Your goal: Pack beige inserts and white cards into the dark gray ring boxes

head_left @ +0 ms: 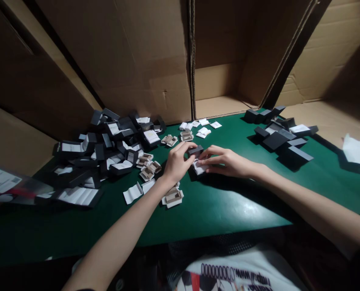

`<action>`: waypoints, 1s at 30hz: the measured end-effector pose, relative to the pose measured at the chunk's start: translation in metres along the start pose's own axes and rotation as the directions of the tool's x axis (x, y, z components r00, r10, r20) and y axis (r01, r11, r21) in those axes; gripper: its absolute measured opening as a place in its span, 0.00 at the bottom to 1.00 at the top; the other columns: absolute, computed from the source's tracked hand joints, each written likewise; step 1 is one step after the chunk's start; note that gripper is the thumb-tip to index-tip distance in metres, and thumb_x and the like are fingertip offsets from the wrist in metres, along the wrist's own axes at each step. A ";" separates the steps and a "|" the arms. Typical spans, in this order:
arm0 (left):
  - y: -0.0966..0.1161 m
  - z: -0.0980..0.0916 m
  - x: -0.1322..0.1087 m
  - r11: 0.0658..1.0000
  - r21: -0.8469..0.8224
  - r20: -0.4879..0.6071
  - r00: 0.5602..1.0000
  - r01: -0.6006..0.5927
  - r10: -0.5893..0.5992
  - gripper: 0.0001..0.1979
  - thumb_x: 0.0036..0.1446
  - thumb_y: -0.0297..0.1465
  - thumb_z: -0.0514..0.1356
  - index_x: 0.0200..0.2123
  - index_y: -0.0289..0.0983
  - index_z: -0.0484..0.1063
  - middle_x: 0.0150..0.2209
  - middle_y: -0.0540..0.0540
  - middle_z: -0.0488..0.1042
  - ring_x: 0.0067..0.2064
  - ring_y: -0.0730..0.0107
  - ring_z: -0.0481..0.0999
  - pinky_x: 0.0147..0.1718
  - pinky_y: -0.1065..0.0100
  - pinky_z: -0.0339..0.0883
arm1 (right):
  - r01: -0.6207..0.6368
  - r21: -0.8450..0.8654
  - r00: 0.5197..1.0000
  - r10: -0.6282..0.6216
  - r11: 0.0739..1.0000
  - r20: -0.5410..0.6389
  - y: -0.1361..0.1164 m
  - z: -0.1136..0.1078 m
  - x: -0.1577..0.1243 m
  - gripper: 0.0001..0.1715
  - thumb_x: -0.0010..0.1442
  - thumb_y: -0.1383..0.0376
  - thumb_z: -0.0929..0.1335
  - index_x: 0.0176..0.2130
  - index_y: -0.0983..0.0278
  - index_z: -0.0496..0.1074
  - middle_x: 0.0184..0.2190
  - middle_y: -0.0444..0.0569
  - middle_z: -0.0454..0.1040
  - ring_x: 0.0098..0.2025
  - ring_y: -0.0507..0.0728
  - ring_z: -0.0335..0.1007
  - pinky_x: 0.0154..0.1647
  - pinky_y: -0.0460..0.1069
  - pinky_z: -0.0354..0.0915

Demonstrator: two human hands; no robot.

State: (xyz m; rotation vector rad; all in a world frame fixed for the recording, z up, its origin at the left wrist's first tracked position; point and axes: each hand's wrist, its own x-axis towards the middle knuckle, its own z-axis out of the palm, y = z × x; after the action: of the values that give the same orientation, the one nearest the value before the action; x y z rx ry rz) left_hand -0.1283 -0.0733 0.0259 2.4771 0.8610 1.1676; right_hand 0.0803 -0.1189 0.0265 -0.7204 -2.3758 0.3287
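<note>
A small black box [195, 151] with a folded white paper [200, 167] in it sits on the green table in front of me. My left hand [180, 161] is closed on the box's left side, fingers over its raised dark part. From the right, my right hand [221, 161] has its fingertips on the white paper and the box's edge. Fingers partly hide the box. Close to my left hand lie several small cardboard inserts [173, 197] and folded white papers [133, 193].
Many black boxes with white papers [77, 147] are heaped at the left. A smaller group of black boxes [278, 139] lies at the right. Large cardboard boxes [143, 60] stand behind the green table [237, 210]. A plastic bag [13, 186] lies at the left edge.
</note>
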 end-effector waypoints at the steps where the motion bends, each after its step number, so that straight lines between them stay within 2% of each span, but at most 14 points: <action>1: 0.000 0.000 0.000 1.000 0.001 -0.004 1.000 0.003 -0.003 0.13 0.52 0.19 0.59 0.40 0.37 0.71 0.40 0.48 0.75 0.41 0.69 0.74 0.38 0.70 0.69 | -0.001 0.017 1.000 0.001 1.000 -0.014 0.001 0.001 0.000 0.15 0.63 0.65 0.65 0.49 0.62 0.73 0.46 0.56 0.71 0.49 0.58 0.67 0.48 0.55 0.67; 7: 0.000 0.000 0.000 1.000 0.004 -0.020 1.000 0.013 -0.013 0.12 0.51 0.19 0.59 0.39 0.37 0.71 0.40 0.48 0.75 0.41 0.69 0.74 0.38 0.70 0.69 | -0.013 0.095 0.992 0.024 0.995 -0.122 0.004 0.012 -0.001 0.09 0.60 0.63 0.68 0.41 0.63 0.74 0.44 0.55 0.75 0.46 0.58 0.70 0.45 0.55 0.69; 10: -0.002 0.000 0.000 1.000 0.005 -0.032 0.999 0.020 -0.020 0.12 0.51 0.19 0.59 0.39 0.38 0.71 0.39 0.48 0.75 0.41 0.69 0.75 0.39 0.70 0.69 | -0.018 0.111 0.996 0.029 0.994 -0.090 0.004 0.009 0.000 0.09 0.62 0.63 0.66 0.41 0.63 0.75 0.45 0.55 0.75 0.46 0.58 0.71 0.45 0.55 0.69; 13: -0.003 0.000 0.001 1.000 0.006 -0.039 0.999 0.030 -0.029 0.12 0.51 0.20 0.59 0.39 0.38 0.71 0.39 0.48 0.75 0.40 0.69 0.75 0.39 0.69 0.69 | -0.073 0.135 0.997 0.078 0.988 -0.027 0.002 0.002 0.002 0.12 0.64 0.65 0.64 0.45 0.62 0.74 0.46 0.54 0.75 0.47 0.57 0.71 0.48 0.54 0.68; 19: -0.001 0.000 0.000 1.000 0.017 -0.020 1.000 0.021 -0.020 0.14 0.50 0.18 0.59 0.40 0.38 0.71 0.40 0.48 0.75 0.41 0.69 0.74 0.39 0.70 0.69 | -0.146 0.104 0.988 0.151 0.984 -0.045 -0.005 0.004 0.004 0.09 0.61 0.64 0.67 0.42 0.63 0.73 0.40 0.52 0.75 0.43 0.56 0.70 0.44 0.52 0.68; 22: -0.001 0.000 0.000 0.999 -0.003 -0.009 0.999 0.034 -0.034 0.16 0.49 0.18 0.58 0.41 0.39 0.72 0.40 0.48 0.75 0.42 0.69 0.74 0.37 0.71 0.69 | -0.142 0.029 0.986 0.144 0.989 -0.086 -0.004 0.012 0.003 0.09 0.60 0.62 0.68 0.40 0.65 0.72 0.37 0.52 0.73 0.39 0.56 0.69 0.39 0.51 0.68; 26: -0.007 0.001 0.002 0.990 -0.078 -0.019 0.992 0.121 -0.123 0.13 0.49 0.21 0.59 0.39 0.38 0.74 0.39 0.47 0.76 0.40 0.68 0.75 0.29 0.73 0.69 | -0.034 -0.132 0.995 0.020 0.991 -0.102 -0.004 0.015 0.002 0.11 0.65 0.65 0.62 0.45 0.65 0.71 0.41 0.54 0.74 0.41 0.56 0.67 0.41 0.52 0.66; 30: -0.014 0.004 0.003 0.951 -0.224 0.045 0.977 0.213 -0.208 0.15 0.48 0.20 0.58 0.40 0.37 0.74 0.40 0.46 0.77 0.42 0.66 0.76 0.30 0.73 0.70 | 0.061 -0.426 0.993 -0.100 0.902 -0.068 -0.011 0.005 0.005 0.12 0.65 0.69 0.61 0.43 0.63 0.73 0.47 0.51 0.75 0.44 0.57 0.67 0.42 0.54 0.64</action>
State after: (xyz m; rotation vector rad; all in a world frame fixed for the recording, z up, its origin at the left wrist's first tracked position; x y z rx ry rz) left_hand -0.1291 -0.0603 0.0188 2.1516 0.9047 1.0980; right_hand 0.0699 -0.1253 0.0296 -0.8066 -2.4060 -0.2640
